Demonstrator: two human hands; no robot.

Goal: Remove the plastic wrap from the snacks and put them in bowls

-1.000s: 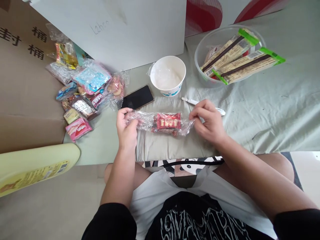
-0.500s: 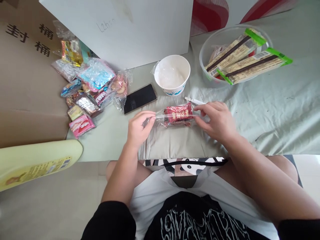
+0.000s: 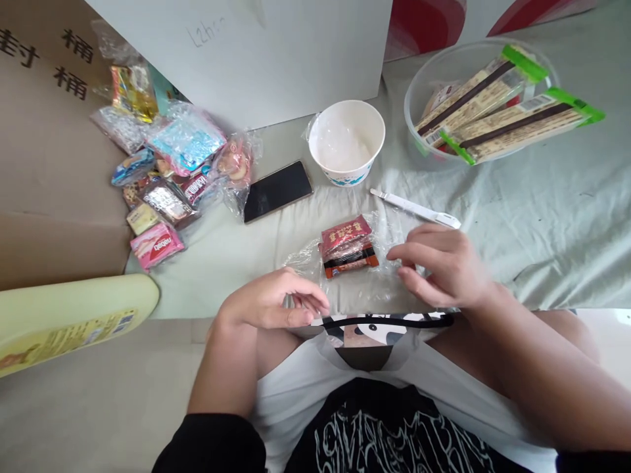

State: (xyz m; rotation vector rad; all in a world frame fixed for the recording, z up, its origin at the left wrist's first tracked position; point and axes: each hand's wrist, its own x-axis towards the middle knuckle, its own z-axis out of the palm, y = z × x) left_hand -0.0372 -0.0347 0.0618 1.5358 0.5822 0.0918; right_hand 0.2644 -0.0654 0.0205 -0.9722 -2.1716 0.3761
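A red snack packet (image 3: 346, 236) and an orange-and-black snack packet (image 3: 351, 261) lie together on clear plastic film (image 3: 389, 230), near the table's front edge. My left hand (image 3: 276, 299) hovers at the front left of them, its fingers loosely bent and apart, with nothing visible in it. To the right, my right hand (image 3: 444, 266) has bent fingers with a gap between index finger and thumb. Its fingertips are beside the film's right edge; whether they touch it I cannot tell. Just beyond that hand lies a slim white tool (image 3: 417, 207) with a narrow tip.
Behind the packets stand a white paper bowl (image 3: 348, 141) and a dark phone (image 3: 279, 190). A clear plastic tub (image 3: 411, 108) with long green-ended snack packs is at the back right. Assorted wrapped snacks (image 3: 167, 200) pile up at left, beside a cardboard box (image 3: 59, 171) and a yellow bottle (image 3: 73, 322).
Both hands have let go of the film stretched over the packets and drawn apart. My left hand came down toward me, my right moved right. The film now lies loose, and the orange-and-black packet shows more.
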